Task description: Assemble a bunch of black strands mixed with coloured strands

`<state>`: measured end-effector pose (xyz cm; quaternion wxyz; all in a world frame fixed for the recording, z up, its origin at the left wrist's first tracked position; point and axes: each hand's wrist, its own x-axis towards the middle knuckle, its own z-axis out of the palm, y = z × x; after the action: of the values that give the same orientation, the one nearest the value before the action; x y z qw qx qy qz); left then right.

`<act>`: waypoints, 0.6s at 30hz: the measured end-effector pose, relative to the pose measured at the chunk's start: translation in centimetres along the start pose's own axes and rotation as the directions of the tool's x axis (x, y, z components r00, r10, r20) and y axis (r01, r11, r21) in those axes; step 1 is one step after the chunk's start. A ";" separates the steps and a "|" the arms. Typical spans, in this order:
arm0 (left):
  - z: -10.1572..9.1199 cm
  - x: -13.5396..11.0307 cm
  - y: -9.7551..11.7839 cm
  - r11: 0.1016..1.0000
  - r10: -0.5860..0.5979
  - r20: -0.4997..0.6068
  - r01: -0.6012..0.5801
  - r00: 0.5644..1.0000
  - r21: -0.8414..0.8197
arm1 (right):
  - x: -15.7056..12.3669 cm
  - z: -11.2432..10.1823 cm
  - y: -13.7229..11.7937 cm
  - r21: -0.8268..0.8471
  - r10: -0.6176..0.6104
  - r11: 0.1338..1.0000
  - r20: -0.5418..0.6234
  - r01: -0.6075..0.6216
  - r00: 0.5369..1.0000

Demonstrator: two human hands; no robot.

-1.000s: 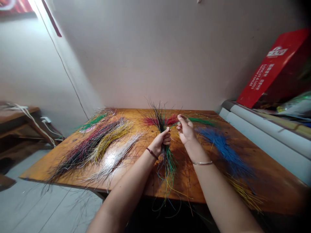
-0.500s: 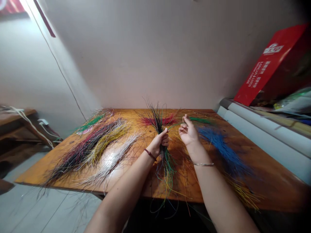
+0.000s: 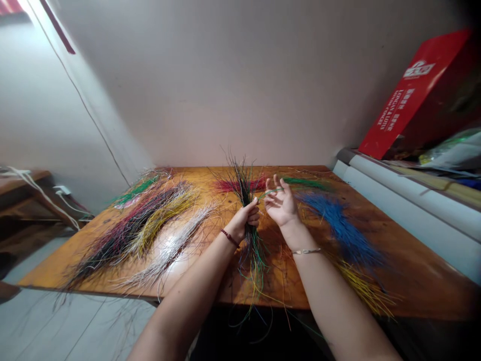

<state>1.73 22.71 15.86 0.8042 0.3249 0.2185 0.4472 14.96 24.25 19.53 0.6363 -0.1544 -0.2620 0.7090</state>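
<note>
Upright in left hand (image 3: 246, 221): strand bundle (image 3: 243, 183).

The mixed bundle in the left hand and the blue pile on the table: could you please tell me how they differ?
The mixed bundle stands upright, gripped in the left hand; the blue pile lies flat on the table, untouched. The mixed bundle combines black, green and yellow strands; the blue pile is one colour. Both are thin, loose strands.
</note>
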 end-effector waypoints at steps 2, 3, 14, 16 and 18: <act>0.0 0.0 0.1 1.000 0.012 -0.014 -0.012 1.000 -0.009 | -0.1 0.1 0.2 0.050 0.027 0.998 -0.017 -0.026 0.999; 0.0 0.1 0.1 1.000 0.020 -0.019 -0.021 1.000 -0.015 | -0.1 0.2 0.4 0.085 0.042 0.996 -0.039 -0.039 0.998; 0.1 0.1 0.3 0.984 0.080 -0.036 -0.085 0.996 -0.158 | 0.0 0.8 1.7 0.153 0.046 0.988 -0.250 -0.008 0.967; 0.0 0.1 0.3 0.976 0.096 -0.048 -0.103 0.994 -0.193 | -0.2 1.1 2.2 0.026 -0.025 0.999 -0.276 0.034 0.961; -0.1 0.2 0.4 0.967 0.110 -0.058 -0.121 0.992 -0.224 | -0.3 1.3 2.7 -0.082 -0.079 0.995 -0.282 0.058 0.956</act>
<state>1.52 23.08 16.03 0.8035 0.2328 0.1648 0.5226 12.09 23.56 19.03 0.6856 -0.2690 -0.1985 0.6467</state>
